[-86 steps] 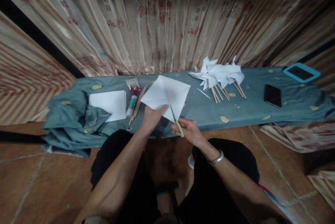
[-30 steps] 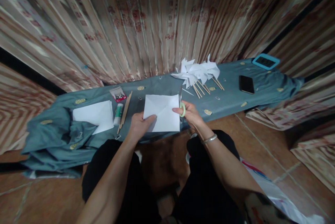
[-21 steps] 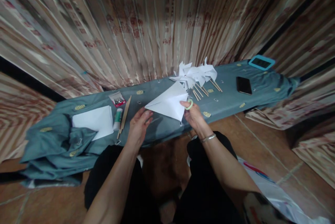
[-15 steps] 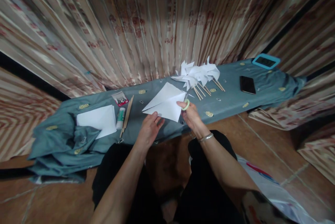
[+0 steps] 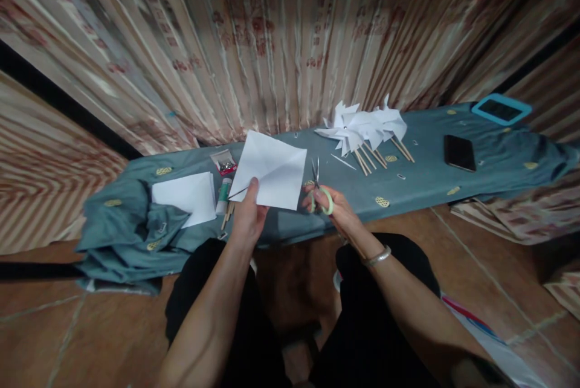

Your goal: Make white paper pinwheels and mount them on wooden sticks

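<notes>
My left hand [image 5: 250, 213] grips a white sheet of paper [image 5: 276, 167] by its near edge, thumb on top and fingers underneath. The square sheet shows faint creases and a slit running in from its lower left corner. In my right hand [image 5: 333, 210] is a pair of scissors [image 5: 316, 175] with pale green handles, blades pointing away from me, just right of the paper and apart from it. Behind the scissors, several white paper pinwheels [image 5: 357, 125] on wooden sticks lie in a row.
On the teal cloth [image 5: 290, 229] are a stack of white paper [image 5: 188, 197], a glue stick [image 5: 223, 196], wooden sticks [image 5: 228, 217] and a small red box of metal pins [image 5: 225, 162]. A black phone [image 5: 459, 153] and a blue-framed device [image 5: 501, 110] lie at the right.
The paper has been turned and moved left with my left hand, now lying more squarely and opened flatter. My right hand has come off the paper, and the scissors now point forward.
</notes>
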Available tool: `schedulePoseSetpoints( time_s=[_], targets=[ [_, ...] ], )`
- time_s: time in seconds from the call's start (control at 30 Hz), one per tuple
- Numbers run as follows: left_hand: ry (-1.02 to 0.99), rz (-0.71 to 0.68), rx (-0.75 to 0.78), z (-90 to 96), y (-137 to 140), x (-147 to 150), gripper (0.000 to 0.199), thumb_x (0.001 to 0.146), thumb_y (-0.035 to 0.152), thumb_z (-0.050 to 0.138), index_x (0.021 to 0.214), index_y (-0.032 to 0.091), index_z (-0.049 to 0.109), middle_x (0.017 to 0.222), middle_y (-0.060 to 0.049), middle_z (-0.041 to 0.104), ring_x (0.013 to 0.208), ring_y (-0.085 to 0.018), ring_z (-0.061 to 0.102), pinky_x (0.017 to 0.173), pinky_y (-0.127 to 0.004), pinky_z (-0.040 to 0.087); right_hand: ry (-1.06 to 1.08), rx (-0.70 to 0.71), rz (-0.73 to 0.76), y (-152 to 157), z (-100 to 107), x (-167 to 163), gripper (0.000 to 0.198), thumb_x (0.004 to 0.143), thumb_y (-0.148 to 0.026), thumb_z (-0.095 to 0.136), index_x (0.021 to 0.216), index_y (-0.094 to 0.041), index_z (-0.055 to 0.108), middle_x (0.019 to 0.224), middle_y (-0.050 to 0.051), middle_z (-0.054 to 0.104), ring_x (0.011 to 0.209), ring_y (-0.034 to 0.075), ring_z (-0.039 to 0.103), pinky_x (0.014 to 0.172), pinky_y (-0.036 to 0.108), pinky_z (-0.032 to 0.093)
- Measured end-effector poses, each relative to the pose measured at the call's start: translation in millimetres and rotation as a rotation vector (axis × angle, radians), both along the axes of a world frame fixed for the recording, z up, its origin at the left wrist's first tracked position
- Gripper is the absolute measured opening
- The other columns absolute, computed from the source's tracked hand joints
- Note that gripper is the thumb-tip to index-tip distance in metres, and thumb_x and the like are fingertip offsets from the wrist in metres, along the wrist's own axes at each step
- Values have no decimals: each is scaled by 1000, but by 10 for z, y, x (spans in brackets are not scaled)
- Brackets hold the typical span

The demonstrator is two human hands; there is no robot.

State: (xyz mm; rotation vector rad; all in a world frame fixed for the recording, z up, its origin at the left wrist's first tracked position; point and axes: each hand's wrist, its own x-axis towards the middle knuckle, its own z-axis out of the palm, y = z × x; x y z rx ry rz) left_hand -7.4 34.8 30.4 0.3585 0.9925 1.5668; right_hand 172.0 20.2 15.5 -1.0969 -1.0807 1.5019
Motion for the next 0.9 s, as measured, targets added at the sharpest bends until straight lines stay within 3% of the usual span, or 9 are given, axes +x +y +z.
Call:
schedulePoseSetpoints(
  time_s=[0.13, 0.23, 0.4, 0.57, 0.9],
  targets=[
    [79, 118, 57, 34, 45, -137, 34, 78, 17, 70, 111, 20, 64, 117, -7, 70, 107, -21, 66, 92, -32, 56, -77, 14, 376, -208, -58, 55, 53, 75, -58, 69, 109, -18, 64, 90, 5, 71, 75, 15, 60, 72, 28, 46],
    [99, 137, 92, 49, 53, -181, 38, 76, 18, 73, 113, 20, 64, 117, -7, 70, 110, -21, 65, 94, -33, 55, -89, 28, 518, -335, -115, 27, 55, 77, -56, 68, 115, -17, 63, 92, 6, 70, 78, 15, 60, 72, 27, 46],
    [67, 133, 110, 44, 74, -169, 41, 75, 18, 74, 115, 21, 63, 115, -7, 71, 110, -22, 65, 94, -33, 55, -142, 7, 531, -379, -171, -47, 52, 76, -54, 70, 112, -17, 67, 84, 4, 68, 71, 13, 57, 62, 25, 43],
    [81, 115, 53, 53, 93, -134, 35, 80, 16, 68, 115, 20, 63, 117, -7, 70, 108, -20, 66, 91, -31, 56, -166, -19, 496, -317, -205, -86, 49, 77, -51, 70, 111, -17, 67, 80, 2, 66, 69, 11, 55, 63, 23, 43],
    [61, 97, 24, 54, 70, -94, 39, 76, 18, 74, 113, 19, 64, 115, -8, 70, 102, -21, 68, 92, -34, 55, -178, -19, 492, -284, -173, -104, 51, 74, -56, 71, 107, -17, 68, 76, 1, 64, 65, 11, 51, 57, 23, 37]
  ],
)
